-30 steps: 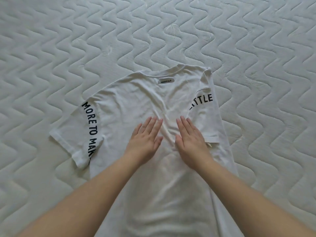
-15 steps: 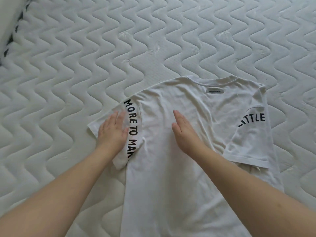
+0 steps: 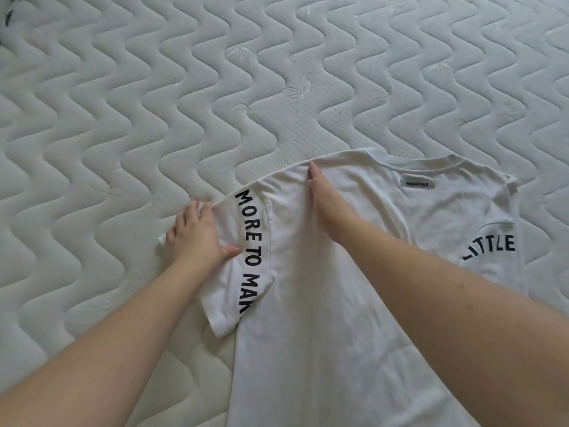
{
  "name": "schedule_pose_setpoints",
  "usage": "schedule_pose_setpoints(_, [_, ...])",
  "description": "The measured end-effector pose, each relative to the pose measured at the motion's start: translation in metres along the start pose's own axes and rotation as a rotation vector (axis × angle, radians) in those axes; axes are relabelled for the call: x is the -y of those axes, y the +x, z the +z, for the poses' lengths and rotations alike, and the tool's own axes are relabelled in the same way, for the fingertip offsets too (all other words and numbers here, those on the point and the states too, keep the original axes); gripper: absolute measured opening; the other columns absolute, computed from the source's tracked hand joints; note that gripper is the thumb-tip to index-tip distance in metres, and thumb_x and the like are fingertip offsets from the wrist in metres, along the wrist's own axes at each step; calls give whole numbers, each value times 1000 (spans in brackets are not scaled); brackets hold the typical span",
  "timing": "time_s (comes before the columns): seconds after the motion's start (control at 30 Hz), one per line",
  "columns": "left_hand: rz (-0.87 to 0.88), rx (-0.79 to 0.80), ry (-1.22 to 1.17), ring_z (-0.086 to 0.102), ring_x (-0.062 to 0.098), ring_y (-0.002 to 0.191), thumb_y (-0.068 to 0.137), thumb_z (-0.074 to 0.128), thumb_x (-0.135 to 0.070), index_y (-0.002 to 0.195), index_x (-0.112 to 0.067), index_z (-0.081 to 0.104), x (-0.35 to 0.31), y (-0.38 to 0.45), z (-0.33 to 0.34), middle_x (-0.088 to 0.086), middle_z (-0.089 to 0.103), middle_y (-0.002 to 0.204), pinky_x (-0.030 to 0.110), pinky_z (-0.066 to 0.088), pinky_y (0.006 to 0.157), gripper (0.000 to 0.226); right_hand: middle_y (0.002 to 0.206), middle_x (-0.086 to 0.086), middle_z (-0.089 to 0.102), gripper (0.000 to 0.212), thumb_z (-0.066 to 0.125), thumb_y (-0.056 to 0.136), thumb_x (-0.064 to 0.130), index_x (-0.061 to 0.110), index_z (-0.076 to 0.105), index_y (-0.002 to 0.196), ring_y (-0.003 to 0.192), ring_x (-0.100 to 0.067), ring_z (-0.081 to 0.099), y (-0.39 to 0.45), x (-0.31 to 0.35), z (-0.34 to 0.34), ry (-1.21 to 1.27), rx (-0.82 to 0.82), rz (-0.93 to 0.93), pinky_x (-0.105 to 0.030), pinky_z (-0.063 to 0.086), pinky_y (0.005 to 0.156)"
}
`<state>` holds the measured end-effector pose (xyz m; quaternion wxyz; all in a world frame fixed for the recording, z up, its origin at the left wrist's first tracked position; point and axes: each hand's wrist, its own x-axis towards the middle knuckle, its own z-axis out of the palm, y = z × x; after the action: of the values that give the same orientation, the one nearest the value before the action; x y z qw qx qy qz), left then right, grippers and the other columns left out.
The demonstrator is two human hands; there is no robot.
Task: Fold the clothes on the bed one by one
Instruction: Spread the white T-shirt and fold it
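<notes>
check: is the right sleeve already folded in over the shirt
Yes, the right sleeve lies folded inward on the shirt, its lettering facing up.

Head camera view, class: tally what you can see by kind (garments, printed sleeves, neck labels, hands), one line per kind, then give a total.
White T-shirt on the quilted mattress: 1
Printed sleeves, left sleeve and right sleeve: 2
Neck label: 1
Hands, left hand and right hand: 2
Total: 6
</notes>
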<state>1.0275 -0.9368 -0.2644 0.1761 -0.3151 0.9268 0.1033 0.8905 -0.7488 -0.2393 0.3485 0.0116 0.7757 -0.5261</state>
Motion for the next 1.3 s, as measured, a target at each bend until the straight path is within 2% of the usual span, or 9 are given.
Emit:
schedule_pose_setpoints(0.37, [-141, -17, -6, 49, 36, 117, 84, 66, -52, 114, -22, 60, 52, -11, -25, 11, 59, 120, 45, 39, 96, 43, 151, 13, 36, 48, 31, 104, 43, 29, 37, 150, 140, -9, 32, 5, -6, -7, 158, 15, 124, -23, 20, 108])
schedule_pose_setpoints(0.5, [-87, 77, -548, 62, 30, 92, 78, 76, -36, 93, -16, 61, 38, -26, -47, 10, 67, 97, 36, 45, 74, 29, 131, 22, 41, 59, 28, 100, 61, 30, 38, 149, 134, -1, 35, 6, -7, -7, 241, 42, 117, -19, 20, 106])
schedule_pose_setpoints(0.6, [38, 134, -799, 58, 9, 65, 70, 76, -36, 85, -21, 59, 5, -53, -79, 3, 70, 82, 21, 43, 57, 28, 137, 23, 42, 56, 28, 103, 55, 25, 39, 149, 126, 2, 41, 8, -7, -8, 281, 74, 112, -19, 24, 105])
schedule_pose_setpoints(0.8, [294, 170, -977, 60, 7, 68, 74, 74, -27, 99, -33, 64, -94, -90, -109, -3, 70, 83, 24, 48, 68, 27, 155, 1, 35, 53, 20, 103, 28, 18, 24, 154, 145, -13, 28, -5, 4, -37, 409, 165, 72, -33, 18, 121])
schedule_pose_setpoints(0.9, [384, 135, -950, 55, -2, 66, 83, 71, -13, 105, -26, 65, -153, -92, -100, -14, 60, 77, 12, 40, 65, 26, 85, -1, 73, 41, 28, 102, 30, 11, 63, 108, 87, -11, 71, -23, -6, -62, 496, 146, 84, -21, 54, 76])
schedule_pose_setpoints(0.97, [404, 177, -931, 57, 2, 73, 84, 70, -16, 107, -25, 64, -189, -96, -88, -13, 59, 79, 9, 41, 67, 26, 42, 5, 58, 52, 24, 106, 19, 12, 59, 68, 41, -3, 59, -35, -18, -78, 519, 26, 131, -11, 42, 40])
schedule_pose_setpoints(1.03, [453, 279, -909, 62, 9, 88, 86, 70, -26, 112, -28, 61, -214, -103, -74, -6, 66, 93, 16, 47, 80, 27, 35, 14, 52, 66, 16, 107, 9, 26, 61, 62, 33, 6, 52, -50, -27, -88, 593, -76, 202, -10, 40, 37])
schedule_pose_setpoints(1.1, [493, 351, -903, 65, 8, 96, 91, 65, -36, 114, -31, 60, -220, -107, -65, -5, 70, 105, 23, 50, 87, 24, 41, 17, 58, 78, 14, 108, 14, 26, 68, 52, 40, 7, 56, -64, -40, -99, 615, -90, 193, -15, 48, 49])
schedule_pose_setpoints(1.3, [430, 143, -618, 64, 15, 92, 99, 44, -11, 113, -24, 63, -167, -56, -49, -2, 67, 102, 29, 48, 87, 27, 124, -4, 67, 85, 45, 77, 83, 19, 58, 132, 113, -23, 64, -79, -50, -133, 401, 71, 395, -41, 48, 98])
